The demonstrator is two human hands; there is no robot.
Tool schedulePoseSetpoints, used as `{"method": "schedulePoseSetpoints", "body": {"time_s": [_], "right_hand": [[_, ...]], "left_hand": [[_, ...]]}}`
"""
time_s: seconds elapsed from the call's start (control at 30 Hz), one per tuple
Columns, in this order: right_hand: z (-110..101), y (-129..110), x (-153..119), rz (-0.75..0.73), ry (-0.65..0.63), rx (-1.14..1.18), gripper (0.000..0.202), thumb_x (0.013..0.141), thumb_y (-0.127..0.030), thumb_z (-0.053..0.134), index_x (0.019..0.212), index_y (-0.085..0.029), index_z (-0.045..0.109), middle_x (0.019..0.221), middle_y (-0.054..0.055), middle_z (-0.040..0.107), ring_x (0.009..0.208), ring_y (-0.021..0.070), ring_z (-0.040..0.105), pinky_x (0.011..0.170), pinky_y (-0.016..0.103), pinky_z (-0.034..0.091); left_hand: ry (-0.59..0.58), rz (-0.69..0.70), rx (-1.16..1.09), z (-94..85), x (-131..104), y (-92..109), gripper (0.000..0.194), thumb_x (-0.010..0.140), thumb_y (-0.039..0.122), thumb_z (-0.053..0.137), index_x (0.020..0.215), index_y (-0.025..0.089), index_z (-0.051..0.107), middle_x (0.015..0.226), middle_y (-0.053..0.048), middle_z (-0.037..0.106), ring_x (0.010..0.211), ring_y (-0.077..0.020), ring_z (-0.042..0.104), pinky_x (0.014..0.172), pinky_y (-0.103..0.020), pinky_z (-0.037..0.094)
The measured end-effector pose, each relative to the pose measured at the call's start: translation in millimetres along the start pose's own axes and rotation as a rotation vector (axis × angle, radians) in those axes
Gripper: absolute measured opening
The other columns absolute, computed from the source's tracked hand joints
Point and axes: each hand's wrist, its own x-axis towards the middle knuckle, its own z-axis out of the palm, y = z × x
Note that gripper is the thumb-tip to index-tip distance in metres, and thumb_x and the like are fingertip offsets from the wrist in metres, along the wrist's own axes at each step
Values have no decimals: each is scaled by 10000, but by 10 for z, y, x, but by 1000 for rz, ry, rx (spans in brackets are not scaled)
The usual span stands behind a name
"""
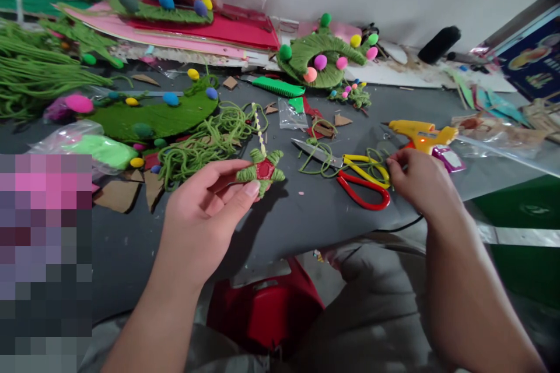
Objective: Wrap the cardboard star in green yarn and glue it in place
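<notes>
— What's in the left hand (205,210)?

— A small star (261,171), wrapped in green yarn on every arm, with a red patch bare at its middle. A striped white-and-yellow cord runs up from its top arm. The thumb and fingers (251,189) pinch its lower edge, so it sits just above the grey bench (301,215), in front of the person.

— And the wrapping, is it neat?

— Fairly tight on the arms (the tips look a bit fuzzy), and the yarn bands lie side by side.

— The right hand (420,183)?

— Down on the bench beside the scissors (350,172), which have one red and one yellow handle. Its fingers are curled around a strand of green yarn (326,160) that loops over the scissors; I cannot tell how firmly they grip it.

— What lies around?

— A yellow glue gun (417,131) just behind the right hand, a loose heap of green yarn left of the star, a green comb (277,87) farther back, and a yarn-covered wreath (321,55) dotted with coloured pompoms near the wall.
</notes>
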Motion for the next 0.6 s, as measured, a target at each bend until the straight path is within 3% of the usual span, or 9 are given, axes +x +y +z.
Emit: {"method": "schedulePoseSetpoints", "body": {"time_s": [0.2, 0.37, 0.47, 0.6], "right_hand": [[-18, 17, -41, 11, 65, 41, 259, 941, -295, 548, 1064, -159, 731, 994, 147, 794, 852, 285, 723, 738, 362, 483], [-66, -51, -20, 41, 38, 23, 354, 945, -320, 562, 1153, -155, 795, 1064, 163, 820, 986, 355, 740, 799, 406, 487], [-95, -120, 19, 41, -7, 18, 318, 932, -292, 568, 1081, -165, 819, 1031, 149, 825, 977, 350, 733, 755, 387, 456], [-114, -135, 67, 41, -39, 37, 219, 888, -233, 592, 960, -163, 786, 924, 121, 803, 820, 273, 690, 694, 342, 414]], "left_hand": [[-50, -32, 94, -25, -6, 10, 338, 815, 312, 894, 1131, 272, 780, 999, 0, 780, 867, -134, 759, 788, -195, 638], [-63, -28, 131, -18, -8, 18, 359, 814, 335, 892, 1142, 254, 771, 990, -8, 785, 837, -139, 753, 777, -215, 645], [-70, -42, 126, -8, -13, 34, 364, 809, 334, 893, 1139, 242, 769, 981, -22, 790, 838, -152, 757, 778, -229, 646], [-68, -43, 151, 11, -16, 72, 371, 802, 346, 890, 1131, 223, 769, 962, -41, 789, 837, -183, 764, 783, -272, 654]]}}
